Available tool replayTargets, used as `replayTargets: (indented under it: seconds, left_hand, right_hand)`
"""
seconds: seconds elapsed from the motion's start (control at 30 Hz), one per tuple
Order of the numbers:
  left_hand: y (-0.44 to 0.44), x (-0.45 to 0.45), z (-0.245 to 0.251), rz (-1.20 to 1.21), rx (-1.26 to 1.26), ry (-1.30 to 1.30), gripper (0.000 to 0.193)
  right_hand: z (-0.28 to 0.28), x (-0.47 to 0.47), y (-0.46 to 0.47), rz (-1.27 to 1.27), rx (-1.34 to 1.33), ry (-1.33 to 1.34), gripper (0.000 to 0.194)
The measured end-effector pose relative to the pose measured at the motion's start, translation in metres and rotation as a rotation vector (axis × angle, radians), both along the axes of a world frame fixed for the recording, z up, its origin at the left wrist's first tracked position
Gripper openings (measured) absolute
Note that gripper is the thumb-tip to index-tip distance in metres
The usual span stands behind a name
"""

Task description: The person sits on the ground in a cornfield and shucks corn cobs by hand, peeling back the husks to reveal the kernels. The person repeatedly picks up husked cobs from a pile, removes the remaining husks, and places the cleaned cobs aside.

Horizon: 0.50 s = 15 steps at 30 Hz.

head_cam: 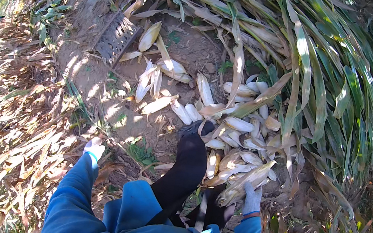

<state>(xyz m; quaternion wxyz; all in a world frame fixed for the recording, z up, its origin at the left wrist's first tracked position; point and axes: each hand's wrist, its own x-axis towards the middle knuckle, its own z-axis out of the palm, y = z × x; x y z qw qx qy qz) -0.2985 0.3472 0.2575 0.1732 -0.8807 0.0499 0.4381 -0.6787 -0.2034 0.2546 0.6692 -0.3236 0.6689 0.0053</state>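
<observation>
My right hand [252, 198], in a pale grey knitted glove, grips a corn ear in its dry husk [248, 182]. The ear points up and to the right, above my dark trousers and near a pile of husked-over corn ears [237, 139]. Out to the left, my left hand [94, 146] is in bright sun over dry leaf litter; its fingers are too washed out to make out, and I see nothing in it. One ear with bare yellow kernels [213, 164] lies beside my dark-clad leg [189, 157].
Cut corn stalks with green and dry leaves [341, 86] form a large heap at upper right. A perforated, dark, slatted piece [115, 40] lies on bare soil [204, 50] at upper left. Several loose ears [159, 105] are scattered ahead. Dry husks [25, 120] cover the left side.
</observation>
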Motion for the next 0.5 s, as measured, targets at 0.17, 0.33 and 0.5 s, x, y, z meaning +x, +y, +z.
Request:
replayTargets:
  seconds: [0.17,0.33,0.5]
  left_hand:
    - [0.035,-0.033,-0.027,-0.250,-0.184,0.082,0.020]
    - [-0.002,0.006,-0.057,0.420,-0.434,-0.012,0.023]
    - [-0.109,0.079,0.013,-0.003,-0.374,-0.031,0.029]
  right_hand:
    - [0.022,0.003,-0.012,-0.048,-0.052,0.045,0.061]
    - [0.031,-0.038,-0.003,-0.115,-0.140,0.124,0.061]
    - [0.043,-0.081,0.037,-0.199,-0.275,0.238,0.054]
